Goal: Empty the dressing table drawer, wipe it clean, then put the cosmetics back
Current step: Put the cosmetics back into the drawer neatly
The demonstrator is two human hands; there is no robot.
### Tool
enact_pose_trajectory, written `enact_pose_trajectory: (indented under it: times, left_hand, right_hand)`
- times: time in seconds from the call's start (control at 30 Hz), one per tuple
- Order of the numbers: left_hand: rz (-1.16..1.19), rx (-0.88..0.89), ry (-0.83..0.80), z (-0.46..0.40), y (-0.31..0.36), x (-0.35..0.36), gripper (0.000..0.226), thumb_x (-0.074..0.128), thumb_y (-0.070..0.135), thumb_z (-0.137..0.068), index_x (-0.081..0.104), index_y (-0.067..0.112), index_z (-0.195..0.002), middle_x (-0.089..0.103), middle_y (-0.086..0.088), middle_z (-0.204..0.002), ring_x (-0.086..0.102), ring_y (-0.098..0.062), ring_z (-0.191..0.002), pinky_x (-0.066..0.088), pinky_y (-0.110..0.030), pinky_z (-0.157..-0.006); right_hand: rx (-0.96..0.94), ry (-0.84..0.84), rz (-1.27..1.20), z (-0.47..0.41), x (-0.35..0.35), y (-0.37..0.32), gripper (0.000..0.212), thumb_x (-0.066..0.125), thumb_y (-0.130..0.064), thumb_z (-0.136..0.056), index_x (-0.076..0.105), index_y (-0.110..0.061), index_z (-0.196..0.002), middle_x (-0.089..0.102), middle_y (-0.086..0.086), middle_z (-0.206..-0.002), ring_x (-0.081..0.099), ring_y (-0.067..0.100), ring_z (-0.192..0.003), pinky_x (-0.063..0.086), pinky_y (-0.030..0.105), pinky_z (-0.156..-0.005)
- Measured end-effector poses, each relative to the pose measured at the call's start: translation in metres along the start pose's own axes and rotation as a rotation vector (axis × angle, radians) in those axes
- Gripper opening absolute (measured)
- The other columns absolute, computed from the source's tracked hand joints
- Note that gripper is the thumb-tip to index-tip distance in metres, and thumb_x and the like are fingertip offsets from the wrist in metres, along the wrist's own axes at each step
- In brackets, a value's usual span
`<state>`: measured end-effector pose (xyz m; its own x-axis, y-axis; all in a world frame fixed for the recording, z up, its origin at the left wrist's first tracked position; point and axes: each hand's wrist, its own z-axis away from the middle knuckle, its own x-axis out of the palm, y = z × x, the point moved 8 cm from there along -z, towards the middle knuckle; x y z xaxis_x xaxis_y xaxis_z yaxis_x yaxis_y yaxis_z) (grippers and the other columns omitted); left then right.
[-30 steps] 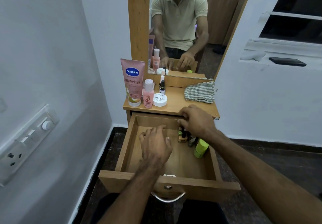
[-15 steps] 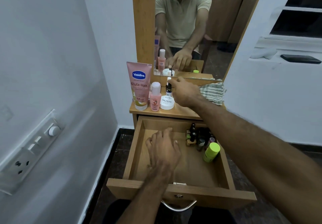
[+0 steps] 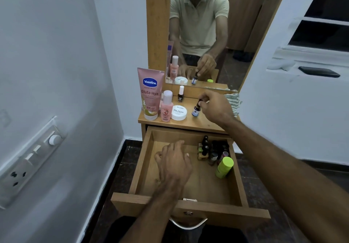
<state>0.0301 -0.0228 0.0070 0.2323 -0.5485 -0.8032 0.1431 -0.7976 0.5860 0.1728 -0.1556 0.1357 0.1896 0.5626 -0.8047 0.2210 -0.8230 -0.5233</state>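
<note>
Drawer [image 3: 188, 184] is pulled out, small bottles in its right back corner. Right hand [image 3: 217, 107] pinches a tiny blue bottle [image 3: 195, 111] standing on the counter [image 3: 198, 122]. Left hand [image 3: 174, 162] hovers in the drawer, grip loose, holding nothing.

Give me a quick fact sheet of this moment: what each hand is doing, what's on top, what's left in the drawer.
right hand: fingers pinch the cap of a small blue-labelled bottle at the tabletop
left hand: spread, empty, over the drawer floor
on top: Vaseline tube, pink bottle, white jar, nail polish, striped cloth
left in drawer: green container, dark small bottles
</note>
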Motion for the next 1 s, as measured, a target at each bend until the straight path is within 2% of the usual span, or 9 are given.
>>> enact_pose_trajectory:
  times: [0.1,0.17,0.3,0.4,0.57,0.67,0.83,1.0]
  left_hand:
    - [0.019,0.017,-0.009,0.000,0.002,0.001,0.048,0.055,0.041,-0.098,0.043,0.034,-0.144,0.053,0.013,-0.140,0.042,-0.011,-0.134,0.023,-0.042,-0.115]
    - [0.069,0.055,-0.011,0.000,0.005,0.002,0.047,0.055,0.040,-0.099,0.045,0.033,-0.144,0.057,0.013,-0.135,0.045,-0.010,-0.130,0.029,-0.040,-0.114]
    - [0.215,0.166,-0.016,0.004,0.017,0.002,0.046,0.056,0.038,-0.100,0.050,0.028,-0.144,0.064,0.015,-0.118,0.048,-0.004,-0.111,0.043,-0.028,-0.094]
    - [0.188,0.240,0.007,0.007,0.023,-0.003,0.044,0.058,0.037,-0.098,0.054,0.027,-0.141,0.065,0.013,-0.118,0.052,-0.008,-0.110,0.047,-0.029,-0.089]
    - [0.058,0.315,0.008,0.011,0.029,-0.004,0.037,0.058,0.042,-0.097,0.061,0.030,-0.133,0.068,0.015,-0.115,0.055,-0.009,-0.107,0.048,-0.030,-0.085]
    - [0.027,0.331,0.016,0.011,0.031,-0.004,0.034,0.059,0.045,-0.096,0.062,0.033,-0.128,0.068,0.017,-0.112,0.055,-0.007,-0.102,0.047,-0.028,-0.083]
    - [-0.016,0.302,0.006,0.010,0.028,-0.002,0.042,0.061,0.036,-0.095,0.056,0.032,-0.137,0.065,0.015,-0.124,0.054,-0.008,-0.113,0.045,-0.031,-0.100]
    - [-0.052,0.228,0.030,0.006,0.022,-0.005,0.043,0.056,0.031,-0.098,0.051,0.035,-0.141,0.064,0.017,-0.123,0.052,-0.007,-0.113,0.041,-0.031,-0.104]
  right_hand:
    - [-0.044,0.016,-0.091,0.024,-0.021,0.007,0.017,0.066,-0.018,-0.094,0.071,-0.025,-0.109,0.070,-0.008,-0.102,0.066,0.010,-0.089,0.058,0.036,-0.077]
    - [-0.069,-0.037,-0.132,0.041,-0.027,0.009,0.019,0.067,-0.014,-0.094,0.070,-0.028,-0.107,0.070,-0.008,-0.101,0.066,0.006,-0.088,0.057,0.030,-0.076]
    - [-0.132,-0.222,-0.135,0.078,-0.019,0.006,0.024,0.065,-0.011,-0.094,0.071,-0.028,-0.110,0.067,-0.014,-0.097,0.064,0.000,-0.086,0.049,0.016,-0.072]
    - [-0.133,-0.296,-0.101,0.096,-0.011,0.010,0.021,0.066,-0.014,-0.095,0.073,-0.028,-0.109,0.069,-0.013,-0.094,0.063,0.001,-0.084,0.045,0.008,-0.064]
    - [-0.089,-0.325,-0.181,0.108,-0.009,0.019,0.021,0.070,-0.012,-0.092,0.074,-0.024,-0.109,0.071,-0.011,-0.094,0.067,-0.001,-0.079,0.051,0.009,-0.062]
    - [-0.089,-0.328,-0.172,0.112,-0.010,0.024,0.018,0.074,-0.015,-0.090,0.074,-0.027,-0.103,0.070,-0.011,-0.090,0.069,0.002,-0.080,0.056,0.016,-0.064]
    - [-0.070,-0.338,0.031,0.116,0.002,0.044,0.016,0.075,-0.021,-0.089,0.074,-0.033,-0.100,0.067,-0.017,-0.089,0.063,0.001,-0.081,0.056,0.023,-0.072]
    - [-0.034,-0.379,0.215,0.125,0.024,0.065,0.016,0.071,-0.026,-0.089,0.073,-0.037,-0.101,0.070,-0.018,-0.096,0.063,0.002,-0.087,0.055,0.029,-0.075]
